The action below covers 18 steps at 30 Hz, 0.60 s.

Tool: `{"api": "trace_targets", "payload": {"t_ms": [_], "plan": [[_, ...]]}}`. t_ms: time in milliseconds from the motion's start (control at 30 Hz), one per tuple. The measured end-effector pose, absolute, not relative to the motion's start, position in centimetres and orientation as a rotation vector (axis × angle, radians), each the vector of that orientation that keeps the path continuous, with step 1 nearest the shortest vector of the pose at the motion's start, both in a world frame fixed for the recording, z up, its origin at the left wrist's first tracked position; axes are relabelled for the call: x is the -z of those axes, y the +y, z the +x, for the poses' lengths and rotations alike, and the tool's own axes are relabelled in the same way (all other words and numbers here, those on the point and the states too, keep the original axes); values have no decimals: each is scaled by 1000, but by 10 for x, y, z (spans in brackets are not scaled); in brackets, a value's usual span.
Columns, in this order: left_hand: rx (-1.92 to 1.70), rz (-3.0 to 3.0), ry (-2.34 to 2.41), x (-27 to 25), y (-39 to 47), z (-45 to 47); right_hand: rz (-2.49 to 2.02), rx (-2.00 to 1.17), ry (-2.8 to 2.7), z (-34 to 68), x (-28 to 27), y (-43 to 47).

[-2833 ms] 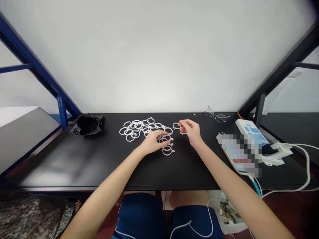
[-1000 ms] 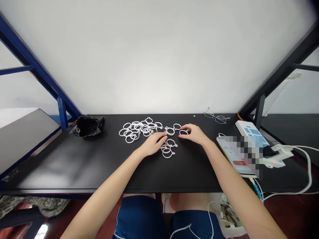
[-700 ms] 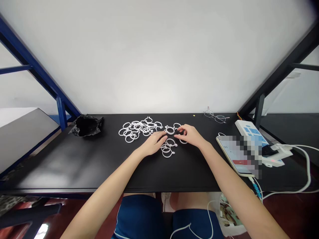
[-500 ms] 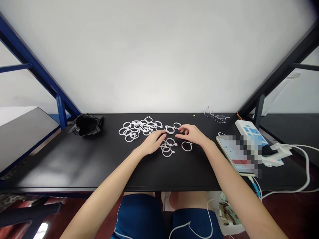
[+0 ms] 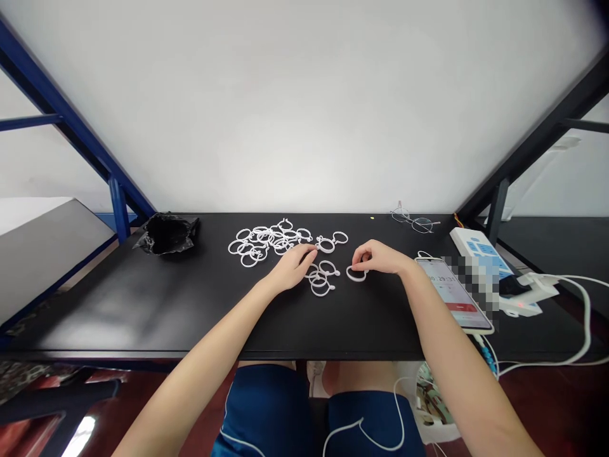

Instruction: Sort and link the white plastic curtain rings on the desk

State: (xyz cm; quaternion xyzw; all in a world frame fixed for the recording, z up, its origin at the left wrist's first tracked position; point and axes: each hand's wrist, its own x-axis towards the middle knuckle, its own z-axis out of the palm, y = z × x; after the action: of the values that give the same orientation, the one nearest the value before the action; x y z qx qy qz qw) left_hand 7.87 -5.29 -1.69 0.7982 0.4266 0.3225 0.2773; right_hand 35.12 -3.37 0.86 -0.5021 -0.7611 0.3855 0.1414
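My right hand [image 5: 375, 257] is closed in a pinch on the upper edge of a white curtain ring [image 5: 356, 277], which looks slightly tilted on the black table. My left hand [image 5: 295, 266] is open, palm down, its fingers stretched toward a white ring pair [image 5: 326, 245]; whether the fingertips touch it I cannot tell. Just right of that thumb lies a small group of white rings [image 5: 320, 289], partly overlapping. A single ring [image 5: 340, 237] rests farther back. Beyond the left hand spreads a larger heap of white rings [image 5: 266, 238] with small eyelets.
A crumpled black plastic bag [image 5: 169, 235] stands open at the left. Eyeglasses [image 5: 413, 221] lie at the back right. A phone [image 5: 459, 298] and a white power strip [image 5: 480, 251] with cables occupy the right side. Blue and dark metal bars [image 5: 114, 184] frame the table [image 5: 190, 317].
My right hand has moved from beside the far single ring toward me and slightly right, and has closed on the lone ring there. My left hand has barely moved.
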Motion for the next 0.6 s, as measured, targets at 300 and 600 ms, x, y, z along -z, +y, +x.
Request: {"api": "trace_targets", "payload": {"t_ms": [300, 600], "plan": [[-1046, 2279, 1038, 13, -61, 82, -1134, -854, -1636, 291, 10, -45], [-1127, 2385, 991, 23, -61, 85, -1092, -681, -1748, 267, 13, -61]]}}
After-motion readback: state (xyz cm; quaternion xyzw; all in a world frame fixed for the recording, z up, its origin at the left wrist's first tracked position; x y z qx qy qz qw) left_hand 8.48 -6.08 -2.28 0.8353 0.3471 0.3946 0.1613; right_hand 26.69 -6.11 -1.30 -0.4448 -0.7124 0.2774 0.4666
